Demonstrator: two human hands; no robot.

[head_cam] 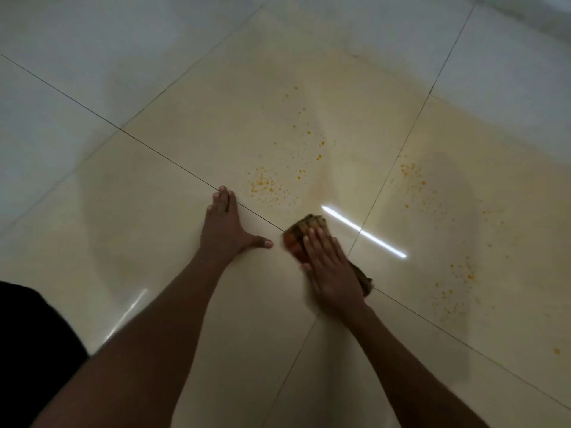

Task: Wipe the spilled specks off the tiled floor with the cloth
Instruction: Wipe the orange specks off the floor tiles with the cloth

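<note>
My right hand (332, 268) lies flat on a folded cloth (301, 234) with a brown, orange and green pattern, pressing it onto the cream tiled floor (160, 230) near a grout crossing. The cloth shows ahead of the fingers and behind the wrist. My left hand (225, 225) rests palm down on the floor to the left, fingers spread, holding nothing. Orange-yellow specks (265, 183) are scattered just beyond the hands, with more specks further up (318, 146) and on the right-hand tile (457, 273).
Dark grout lines (173, 163) cross the floor diagonally. A bright strip of reflected light (364, 231) lies right of the cloth. Dark clothing (34, 344) fills the lower left corner. The far tiles look paler and greyer.
</note>
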